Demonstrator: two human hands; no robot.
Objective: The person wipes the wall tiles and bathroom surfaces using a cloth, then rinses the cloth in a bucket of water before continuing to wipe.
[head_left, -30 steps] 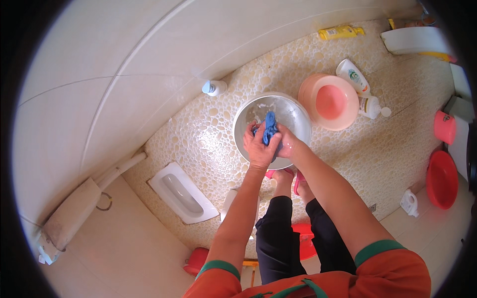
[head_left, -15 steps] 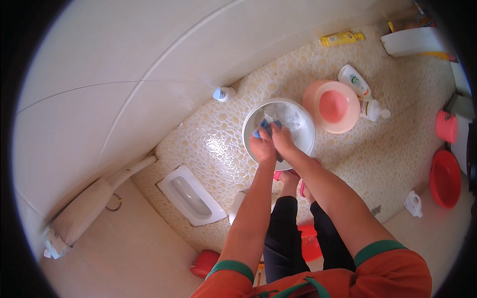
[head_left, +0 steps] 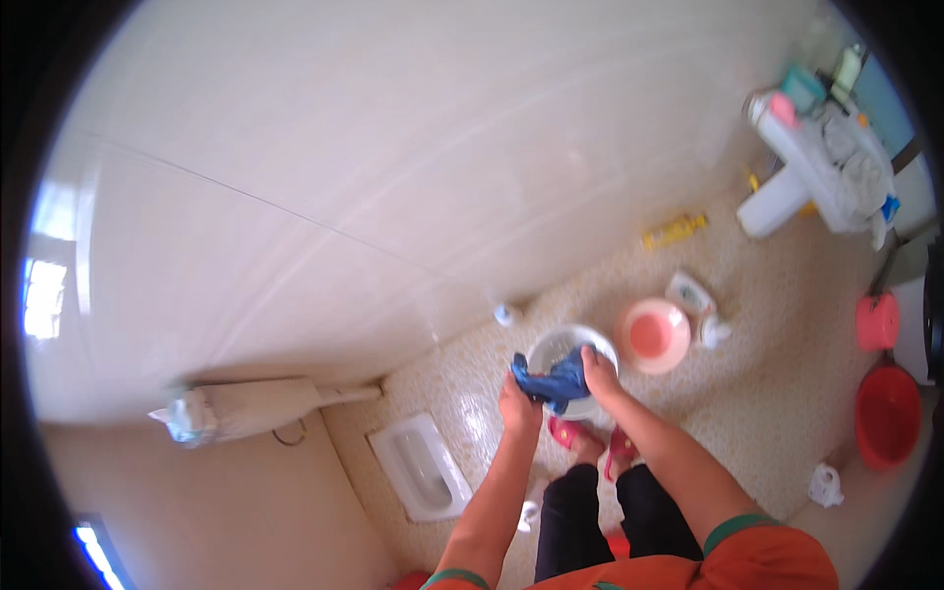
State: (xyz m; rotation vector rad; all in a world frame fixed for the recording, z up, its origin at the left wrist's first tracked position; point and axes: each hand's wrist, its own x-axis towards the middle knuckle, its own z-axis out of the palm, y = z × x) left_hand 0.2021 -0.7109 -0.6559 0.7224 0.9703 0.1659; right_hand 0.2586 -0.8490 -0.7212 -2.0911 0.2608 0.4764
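A crumpled blue cloth (head_left: 556, 382) is stretched between my two hands; its exact kind does not show. My left hand (head_left: 515, 403) grips one end, fingers closed around it. At the other end my right hand (head_left: 601, 372) also holds on, thumb on top. The cloth hangs above a round white basin (head_left: 612, 342), hiding part of it. Whitish water or suds show in what remains visible of the basin. My feet, in pink-red slippers (head_left: 562, 434), stand just on the near side of it.
Right of the basin sits a pale pink tub (head_left: 678, 356) with white bottles (head_left: 691, 293) beside it. A squat toilet (head_left: 458, 482) lies at the left. Along the wall are a small bottle (head_left: 506, 315) and a yellow bottle (head_left: 675, 231). A red basin (head_left: 910, 418) and a sink (head_left: 772, 204) stand right.
My hands have lifted the cloth up out of the basin and spread apart, stretching it between them. The view has tilted up, showing more wall and the sink.
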